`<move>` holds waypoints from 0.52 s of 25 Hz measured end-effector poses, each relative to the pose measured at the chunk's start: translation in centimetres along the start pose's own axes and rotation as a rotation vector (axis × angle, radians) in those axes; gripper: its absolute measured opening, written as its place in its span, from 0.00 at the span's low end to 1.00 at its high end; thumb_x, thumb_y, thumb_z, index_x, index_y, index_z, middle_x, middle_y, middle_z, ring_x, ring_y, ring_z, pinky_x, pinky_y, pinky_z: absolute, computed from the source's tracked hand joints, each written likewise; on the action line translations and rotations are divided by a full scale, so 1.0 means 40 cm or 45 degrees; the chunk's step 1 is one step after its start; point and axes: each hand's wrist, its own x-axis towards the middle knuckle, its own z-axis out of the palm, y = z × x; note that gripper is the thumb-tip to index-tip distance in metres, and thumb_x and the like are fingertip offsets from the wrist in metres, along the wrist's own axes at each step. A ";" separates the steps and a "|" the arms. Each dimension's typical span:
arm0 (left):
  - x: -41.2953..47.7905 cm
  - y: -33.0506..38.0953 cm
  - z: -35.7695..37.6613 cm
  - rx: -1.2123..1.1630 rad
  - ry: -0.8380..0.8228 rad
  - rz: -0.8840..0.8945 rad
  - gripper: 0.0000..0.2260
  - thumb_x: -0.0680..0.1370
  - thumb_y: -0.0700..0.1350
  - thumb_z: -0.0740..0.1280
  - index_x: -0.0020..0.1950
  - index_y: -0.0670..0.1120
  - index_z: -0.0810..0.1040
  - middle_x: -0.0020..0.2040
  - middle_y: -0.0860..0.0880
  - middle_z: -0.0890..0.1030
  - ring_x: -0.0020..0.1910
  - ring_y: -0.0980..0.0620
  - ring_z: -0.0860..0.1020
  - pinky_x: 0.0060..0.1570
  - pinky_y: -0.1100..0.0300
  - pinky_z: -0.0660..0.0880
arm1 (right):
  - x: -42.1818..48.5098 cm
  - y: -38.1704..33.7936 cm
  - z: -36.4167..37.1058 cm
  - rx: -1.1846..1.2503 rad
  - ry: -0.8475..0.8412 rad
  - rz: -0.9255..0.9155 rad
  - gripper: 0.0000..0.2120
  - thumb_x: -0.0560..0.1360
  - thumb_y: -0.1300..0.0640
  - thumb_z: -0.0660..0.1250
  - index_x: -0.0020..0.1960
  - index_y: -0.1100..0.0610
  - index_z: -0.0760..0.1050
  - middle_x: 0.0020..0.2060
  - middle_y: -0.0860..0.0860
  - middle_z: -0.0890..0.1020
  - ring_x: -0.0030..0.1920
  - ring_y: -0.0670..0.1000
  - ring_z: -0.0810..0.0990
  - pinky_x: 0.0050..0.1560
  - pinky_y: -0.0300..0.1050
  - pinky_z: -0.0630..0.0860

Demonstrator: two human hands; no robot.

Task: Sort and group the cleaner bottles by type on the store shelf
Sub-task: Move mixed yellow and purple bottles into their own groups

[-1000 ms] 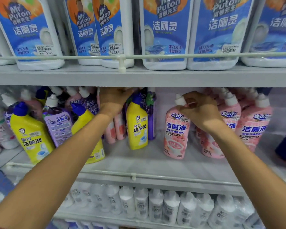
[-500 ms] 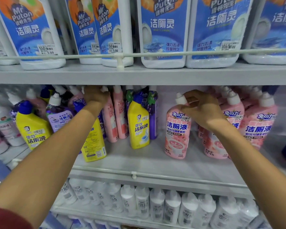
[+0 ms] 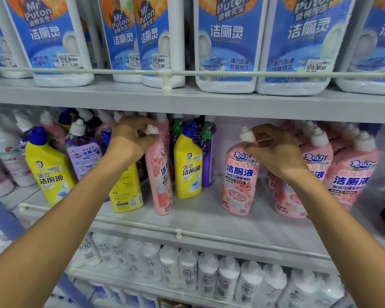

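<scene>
Pink bottle pulled forward, left fingers clamping neck, right fingers pinching second bottle

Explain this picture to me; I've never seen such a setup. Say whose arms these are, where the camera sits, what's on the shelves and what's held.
No machine here: a person wears one wide-angle camera on the head, so you see their own bare arms reaching into a store shelf. The middle shelf holds mixed cleaners: yellow bottles, a purple bottle, and a pink group at the right. The left hand grips a stray pink bottle, between the yellow ones, by its neck. The right hand pinches the neck of the front pink bottle, which stands upright. Blue-labelled jugs stand above, white bottles below.
</scene>
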 end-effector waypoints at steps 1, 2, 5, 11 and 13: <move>-0.020 0.006 -0.007 -0.130 -0.068 -0.003 0.12 0.76 0.33 0.73 0.55 0.47 0.82 0.48 0.43 0.84 0.46 0.49 0.80 0.51 0.57 0.78 | -0.001 0.005 0.003 0.008 0.020 0.013 0.09 0.72 0.46 0.77 0.45 0.45 0.78 0.40 0.37 0.83 0.43 0.33 0.81 0.41 0.24 0.71; -0.039 0.004 -0.009 -0.202 -0.125 -0.016 0.15 0.75 0.35 0.74 0.56 0.51 0.81 0.49 0.48 0.85 0.45 0.53 0.82 0.50 0.60 0.80 | -0.006 0.012 0.009 0.034 0.021 0.036 0.10 0.72 0.45 0.77 0.48 0.47 0.80 0.42 0.39 0.84 0.45 0.36 0.82 0.42 0.27 0.73; -0.109 -0.038 0.022 -0.144 -0.204 -0.136 0.21 0.69 0.43 0.81 0.57 0.54 0.78 0.48 0.55 0.85 0.45 0.54 0.85 0.45 0.57 0.82 | -0.042 0.047 0.044 0.117 -0.091 0.171 0.23 0.68 0.41 0.79 0.57 0.51 0.80 0.47 0.46 0.86 0.48 0.47 0.85 0.49 0.45 0.82; -0.154 -0.124 0.051 -0.144 -0.143 -0.302 0.14 0.71 0.45 0.80 0.53 0.50 0.80 0.49 0.47 0.86 0.49 0.44 0.85 0.52 0.41 0.82 | -0.128 0.097 0.127 0.277 -0.005 0.355 0.24 0.68 0.49 0.82 0.58 0.55 0.76 0.51 0.49 0.86 0.50 0.50 0.86 0.53 0.58 0.84; -0.163 -0.122 0.048 -0.331 -0.261 -0.266 0.13 0.72 0.42 0.79 0.54 0.49 0.82 0.49 0.49 0.88 0.50 0.47 0.86 0.54 0.42 0.82 | -0.145 0.091 0.119 0.340 -0.002 0.334 0.23 0.69 0.52 0.81 0.59 0.55 0.76 0.52 0.50 0.86 0.52 0.52 0.86 0.54 0.60 0.84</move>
